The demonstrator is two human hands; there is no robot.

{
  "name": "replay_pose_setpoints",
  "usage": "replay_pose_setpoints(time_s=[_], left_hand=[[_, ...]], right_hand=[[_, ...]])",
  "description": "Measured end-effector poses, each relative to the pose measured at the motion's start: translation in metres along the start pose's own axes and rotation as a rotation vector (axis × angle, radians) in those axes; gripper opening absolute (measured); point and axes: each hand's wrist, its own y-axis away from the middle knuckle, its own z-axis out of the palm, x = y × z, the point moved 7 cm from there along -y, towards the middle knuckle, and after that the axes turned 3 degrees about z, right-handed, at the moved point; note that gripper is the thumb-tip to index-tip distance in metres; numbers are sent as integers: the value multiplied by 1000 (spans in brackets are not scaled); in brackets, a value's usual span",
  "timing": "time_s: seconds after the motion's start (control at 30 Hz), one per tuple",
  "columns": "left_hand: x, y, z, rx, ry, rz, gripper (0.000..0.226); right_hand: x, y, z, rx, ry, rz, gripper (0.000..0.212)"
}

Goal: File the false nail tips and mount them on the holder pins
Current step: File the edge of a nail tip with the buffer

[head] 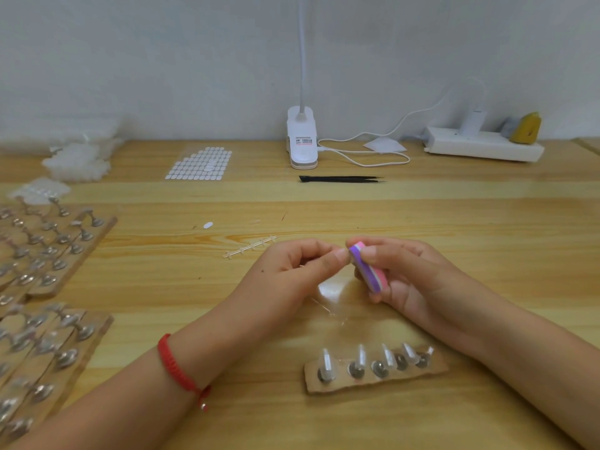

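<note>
Two grips busy: left grip (302, 267) pinches nail tip (hidden btwn fingertips) against buffer block (368, 271) clenched in right grip (402, 274), just beyond pin holder (373, 381) on table (487, 222); risk: tip may pop out if pressed hard.

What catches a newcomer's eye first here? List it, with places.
At centre, the right hand grips a pink-and-purple block nail file, the left hand pinching something too small to see against it. Nearer the person lies a brown cardboard strip holder with five pins; brown boards of metal pins crowd the left edge of the pale wooden table.
</note>
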Motion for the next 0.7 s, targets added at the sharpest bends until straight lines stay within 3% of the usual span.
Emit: replay_pose_setpoints(time_s=[0.13, 0.27, 0.4, 0.53, 0.7], left_hand=[[2, 2, 7, -92, -66, 26, 18], [2, 0, 2, -9, -7, 2, 17], [2, 1, 8, -73, -79, 37, 20], [4, -1, 0, 23, -28, 49, 23], [5, 2, 13, -132, -104, 72, 10]], right_hand=[[0, -1, -2, 37, 10, -14, 18], [0, -2, -3, 56, 26, -17, 19], [1, -4, -2, 69, 28, -35, 23], [0, -2, -2, 60, 14, -47, 18], [2, -5, -3, 69, -109, -70, 27]])
